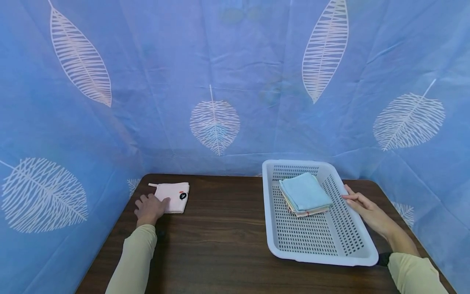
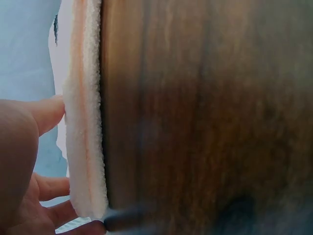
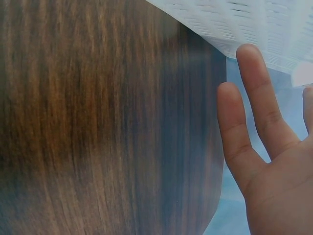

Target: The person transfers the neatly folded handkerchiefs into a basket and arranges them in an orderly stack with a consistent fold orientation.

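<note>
A folded pink cloth (image 1: 175,197) with a small black mark lies at the table's far left. My left hand (image 1: 152,205) rests against its near left edge, with the thumb lying on top. The left wrist view shows the cloth's fluffy edge (image 2: 85,122), with my thumb and loosely bent fingers (image 2: 49,186) touching it. At the right stands a white perforated basket (image 1: 323,257) holding a stack of folded cloths (image 1: 305,196), light blue on top. My right hand (image 1: 358,202) lies with straight fingers (image 3: 257,98) against the basket's (image 3: 244,22) right outer wall.
The dark wooden table (image 1: 220,237) has rounded far corners. A blue curtain with white leaf prints (image 1: 214,126) closes it in at the back and on both sides. Bare wood lies between the pink cloth and the basket.
</note>
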`<state>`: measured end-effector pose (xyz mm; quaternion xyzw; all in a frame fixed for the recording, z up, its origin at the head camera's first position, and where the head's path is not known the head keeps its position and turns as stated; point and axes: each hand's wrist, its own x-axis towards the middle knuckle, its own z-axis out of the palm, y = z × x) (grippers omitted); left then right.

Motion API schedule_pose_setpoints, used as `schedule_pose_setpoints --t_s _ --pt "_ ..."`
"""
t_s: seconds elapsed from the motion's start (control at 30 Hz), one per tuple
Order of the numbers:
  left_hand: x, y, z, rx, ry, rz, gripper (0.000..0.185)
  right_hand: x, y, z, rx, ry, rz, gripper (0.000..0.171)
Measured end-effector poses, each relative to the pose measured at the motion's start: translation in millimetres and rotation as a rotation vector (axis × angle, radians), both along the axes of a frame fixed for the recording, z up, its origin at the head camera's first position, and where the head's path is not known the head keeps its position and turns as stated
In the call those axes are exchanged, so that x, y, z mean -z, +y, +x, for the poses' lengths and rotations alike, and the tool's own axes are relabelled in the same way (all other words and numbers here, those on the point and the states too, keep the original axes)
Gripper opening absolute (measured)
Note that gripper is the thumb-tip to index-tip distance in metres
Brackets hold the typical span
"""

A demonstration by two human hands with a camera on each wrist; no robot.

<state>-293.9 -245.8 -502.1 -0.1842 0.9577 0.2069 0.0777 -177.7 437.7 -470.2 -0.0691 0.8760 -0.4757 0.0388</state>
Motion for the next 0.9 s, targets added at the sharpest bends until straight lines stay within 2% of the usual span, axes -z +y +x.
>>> schedule_pose_setpoints --t_s 0.33,0.7,0.9 --pt "-0.4 2.3 4.0 0.038 0.038 -0.042 0.077 -0.2 -0.2 0.2 -0.016 0.001 -0.006 0.045" --pt "8.2 5.7 -1.1 0.023 0.08 -0.065 0.07 0.1 0.2 -0.3 -0.014 0.001 -0.008 0.046" --pt "8.3 8.4 -2.8 0.026 0.101 -0.062 0.066 1.3 0.5 -1.5 0.006 -0.014 -0.003 0.047"
